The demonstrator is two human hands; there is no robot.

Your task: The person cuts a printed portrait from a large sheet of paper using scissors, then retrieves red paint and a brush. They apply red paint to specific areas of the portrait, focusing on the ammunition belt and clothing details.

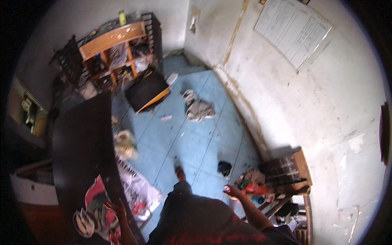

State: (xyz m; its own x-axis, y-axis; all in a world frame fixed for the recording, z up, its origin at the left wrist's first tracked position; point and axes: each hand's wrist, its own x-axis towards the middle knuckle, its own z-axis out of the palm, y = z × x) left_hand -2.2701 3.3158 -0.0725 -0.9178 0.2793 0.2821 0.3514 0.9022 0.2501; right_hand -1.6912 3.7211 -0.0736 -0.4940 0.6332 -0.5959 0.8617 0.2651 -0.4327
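Observation:
At the lower left, my left hand (117, 209) is closed at the edge of a limp, colourful printed sheet (94, 216) in red, green, black and white. The sheet is over the near end of a long dark tabletop (83, 143); whether it is cloth or plastic I cannot tell. My right hand (233, 192) hangs above the floor at the right of my body, its fingers loosely bent and apart, with nothing seen in them. Beside it is a pile of mixed items (253, 183), some red and blue.
A grey crumpled cloth (199, 109) and a small black item (224, 168) lie on the blue tiled floor (183, 143). A white printed sack (136, 185) is beside the table. Farther off are a black panel (148, 92) and a cluttered wooden shelf unit (112, 38). A wooden cabinet (286, 169) stands along the right wall.

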